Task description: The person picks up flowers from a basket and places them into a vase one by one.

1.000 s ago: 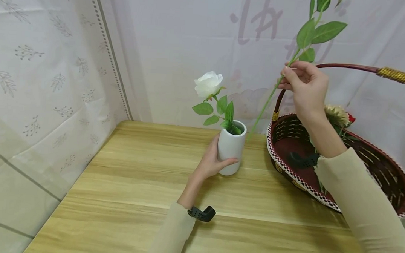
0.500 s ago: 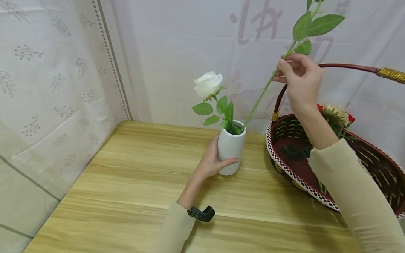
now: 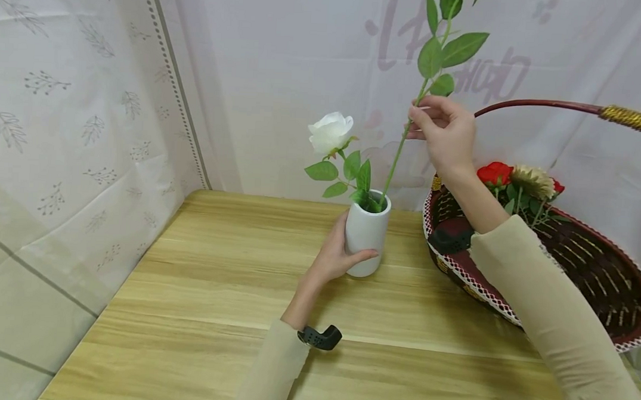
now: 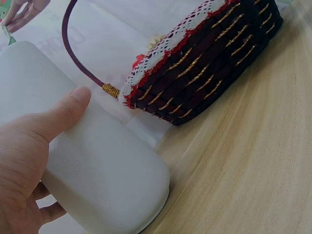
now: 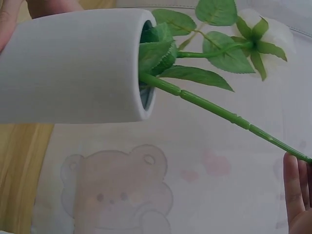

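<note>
A white vase (image 3: 366, 241) stands upright on the wooden table, and my left hand (image 3: 336, 257) grips it round its lower side, thumb across the front. A white rose (image 3: 330, 133) with green leaves leans out of the vase to the left. My right hand (image 3: 448, 133) pinches a long green flower stem (image 3: 398, 158) between thumb and fingertips, above and to the right of the vase. In the right wrist view the lower end of this stem (image 5: 209, 105) passes inside the vase mouth (image 5: 147, 105). Leaves show above the hand; the stem's top is out of frame.
To the right stands a dark woven basket (image 3: 607, 284) with white lace trim and an arched handle (image 3: 550, 104). Red flowers (image 3: 495, 173) and a cream flower (image 3: 533, 180) lie in it, under the right forearm. A printed cloth (image 3: 261, 90) hangs behind the table.
My right hand has moved left with the stem, which now stands steeper. Its lower end went from beside the vase to inside the mouth. My left hand and the vase have stayed put.
</note>
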The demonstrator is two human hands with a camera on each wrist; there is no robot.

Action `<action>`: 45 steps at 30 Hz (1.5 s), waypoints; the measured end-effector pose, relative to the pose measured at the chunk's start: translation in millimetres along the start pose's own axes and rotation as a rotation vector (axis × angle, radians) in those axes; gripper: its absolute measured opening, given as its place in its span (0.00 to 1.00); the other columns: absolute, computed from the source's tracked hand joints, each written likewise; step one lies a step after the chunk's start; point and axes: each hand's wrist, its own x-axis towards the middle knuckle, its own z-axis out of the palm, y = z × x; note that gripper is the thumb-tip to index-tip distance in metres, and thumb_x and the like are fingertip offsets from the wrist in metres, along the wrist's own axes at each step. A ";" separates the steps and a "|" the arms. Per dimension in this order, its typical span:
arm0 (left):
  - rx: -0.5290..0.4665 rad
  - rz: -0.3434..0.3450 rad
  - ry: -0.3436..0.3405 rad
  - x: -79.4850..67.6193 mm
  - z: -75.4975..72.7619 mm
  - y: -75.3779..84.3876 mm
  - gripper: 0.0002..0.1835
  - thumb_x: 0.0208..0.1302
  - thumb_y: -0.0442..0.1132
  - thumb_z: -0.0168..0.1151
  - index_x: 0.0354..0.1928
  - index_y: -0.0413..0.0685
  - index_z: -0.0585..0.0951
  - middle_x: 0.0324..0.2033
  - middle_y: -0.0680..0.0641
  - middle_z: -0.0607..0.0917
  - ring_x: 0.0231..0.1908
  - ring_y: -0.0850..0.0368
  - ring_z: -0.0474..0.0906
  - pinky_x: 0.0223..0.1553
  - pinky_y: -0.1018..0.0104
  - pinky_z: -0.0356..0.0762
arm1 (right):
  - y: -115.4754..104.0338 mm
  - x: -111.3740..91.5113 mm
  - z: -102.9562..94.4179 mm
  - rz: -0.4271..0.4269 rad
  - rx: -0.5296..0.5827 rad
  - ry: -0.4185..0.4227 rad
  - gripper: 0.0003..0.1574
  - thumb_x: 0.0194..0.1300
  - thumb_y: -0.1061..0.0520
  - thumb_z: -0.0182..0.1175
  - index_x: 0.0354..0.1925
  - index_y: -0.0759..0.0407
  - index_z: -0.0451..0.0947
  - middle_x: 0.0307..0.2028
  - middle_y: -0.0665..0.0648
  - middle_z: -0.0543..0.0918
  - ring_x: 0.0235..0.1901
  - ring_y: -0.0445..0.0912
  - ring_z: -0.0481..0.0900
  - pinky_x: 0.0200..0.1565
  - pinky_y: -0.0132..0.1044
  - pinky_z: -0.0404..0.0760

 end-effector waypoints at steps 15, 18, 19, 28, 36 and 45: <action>0.015 0.017 0.002 0.6 -0.2 -0.2 0.53 0.43 0.55 0.72 0.68 0.67 0.49 0.56 0.56 0.67 0.52 0.61 0.67 0.50 0.59 0.70 | 15.3 -16.9 13.8 0.043 -0.134 -0.124 0.15 0.58 0.64 0.62 0.40 0.75 0.76 0.33 0.67 0.80 0.28 0.56 0.77 0.32 0.39 0.80; 0.017 0.021 0.005 0.9 0.1 -0.8 0.53 0.43 0.56 0.72 0.68 0.67 0.50 0.56 0.56 0.67 0.52 0.62 0.67 0.50 0.60 0.70 | 19.2 -20.7 15.5 0.050 -0.150 -0.148 0.15 0.58 0.63 0.62 0.41 0.75 0.76 0.31 0.63 0.81 0.28 0.58 0.77 0.32 0.40 0.80; 0.018 0.021 0.005 0.8 0.2 -0.9 0.53 0.43 0.56 0.72 0.68 0.67 0.50 0.56 0.57 0.67 0.52 0.62 0.67 0.50 0.60 0.70 | 20.6 -21.9 15.9 0.050 -0.156 -0.154 0.15 0.58 0.63 0.62 0.41 0.75 0.76 0.30 0.62 0.82 0.28 0.59 0.77 0.32 0.40 0.80; 0.017 0.004 0.003 0.2 -0.2 -0.3 0.53 0.43 0.56 0.72 0.68 0.67 0.49 0.56 0.57 0.67 0.52 0.62 0.67 0.50 0.60 0.70 | 31.4 -34.1 18.7 0.052 -0.206 -0.209 0.14 0.59 0.64 0.60 0.42 0.73 0.77 0.34 0.71 0.80 0.29 0.60 0.78 0.32 0.42 0.80; 0.016 -0.004 0.001 -0.5 -1.1 0.8 0.53 0.43 0.56 0.72 0.68 0.67 0.49 0.56 0.57 0.66 0.52 0.62 0.67 0.49 0.60 0.70 | 42.9 -43.1 19.1 0.059 -0.246 -0.266 0.15 0.60 0.63 0.60 0.44 0.72 0.77 0.34 0.69 0.80 0.28 0.59 0.80 0.33 0.42 0.80; 0.009 0.002 -0.001 0.0 -1.6 0.7 0.53 0.44 0.55 0.72 0.68 0.68 0.48 0.57 0.57 0.66 0.52 0.62 0.67 0.49 0.60 0.70 | 50.8 -50.6 17.9 0.068 -0.289 -0.318 0.14 0.61 0.65 0.59 0.44 0.73 0.77 0.35 0.71 0.80 0.28 0.59 0.81 0.33 0.42 0.80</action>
